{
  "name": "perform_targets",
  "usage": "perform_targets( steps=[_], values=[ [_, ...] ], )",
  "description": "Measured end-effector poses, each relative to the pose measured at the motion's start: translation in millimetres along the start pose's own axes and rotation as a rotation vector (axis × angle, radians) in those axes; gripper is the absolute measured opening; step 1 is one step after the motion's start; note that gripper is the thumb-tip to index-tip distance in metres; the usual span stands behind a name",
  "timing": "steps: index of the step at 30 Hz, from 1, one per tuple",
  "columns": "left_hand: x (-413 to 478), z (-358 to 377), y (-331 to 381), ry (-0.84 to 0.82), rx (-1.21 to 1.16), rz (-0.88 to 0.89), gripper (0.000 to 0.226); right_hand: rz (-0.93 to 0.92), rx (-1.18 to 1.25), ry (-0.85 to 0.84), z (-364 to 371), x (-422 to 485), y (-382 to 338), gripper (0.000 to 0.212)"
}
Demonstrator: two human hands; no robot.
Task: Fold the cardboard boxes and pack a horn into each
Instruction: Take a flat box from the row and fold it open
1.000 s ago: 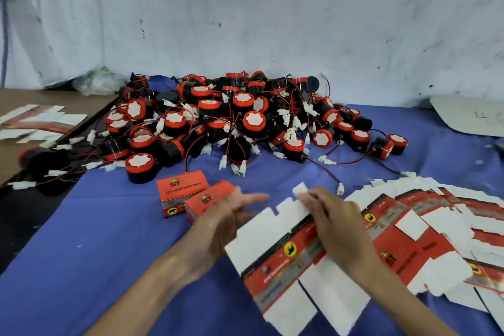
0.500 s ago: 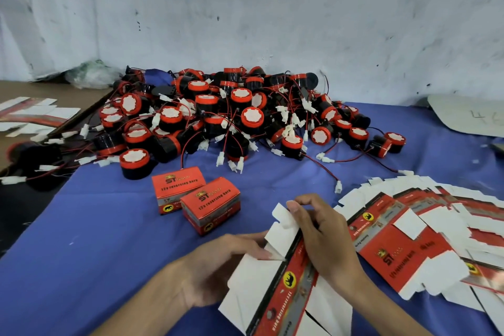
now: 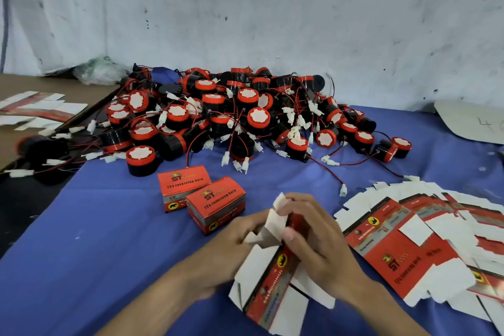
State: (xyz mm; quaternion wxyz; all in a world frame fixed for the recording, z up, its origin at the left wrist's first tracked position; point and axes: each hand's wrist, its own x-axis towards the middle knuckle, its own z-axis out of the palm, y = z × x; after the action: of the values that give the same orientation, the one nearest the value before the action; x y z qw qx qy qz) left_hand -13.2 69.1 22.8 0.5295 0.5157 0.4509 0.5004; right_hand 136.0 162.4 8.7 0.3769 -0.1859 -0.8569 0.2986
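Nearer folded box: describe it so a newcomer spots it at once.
On the blue cloth, before the horn pile, stand two closed red boxes. The nearer box is the right one, just beyond the left hand on the blank. It partly hides the other box.

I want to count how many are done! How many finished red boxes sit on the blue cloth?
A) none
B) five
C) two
C: one finished box sits beside a second finished box on the blue cloth, in front of the pile of horns.
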Motion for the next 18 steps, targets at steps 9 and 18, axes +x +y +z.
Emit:
perform_targets(
  steps=[9, 18],
  values=[
    [-1.0, -11.3, -2.1, 0.017, 0.246, -0.026, 0.021, 0.237, -0.035, -0.294, 4.0, -0.1, -4.9, 0.056],
    [0.6, -5.7, -8.5, 0.117, 0.445, 0.005, 0.010, 0.290, -0.013, -0.297, 0.4, 2.0, -7.6, 0.056]
  ],
)
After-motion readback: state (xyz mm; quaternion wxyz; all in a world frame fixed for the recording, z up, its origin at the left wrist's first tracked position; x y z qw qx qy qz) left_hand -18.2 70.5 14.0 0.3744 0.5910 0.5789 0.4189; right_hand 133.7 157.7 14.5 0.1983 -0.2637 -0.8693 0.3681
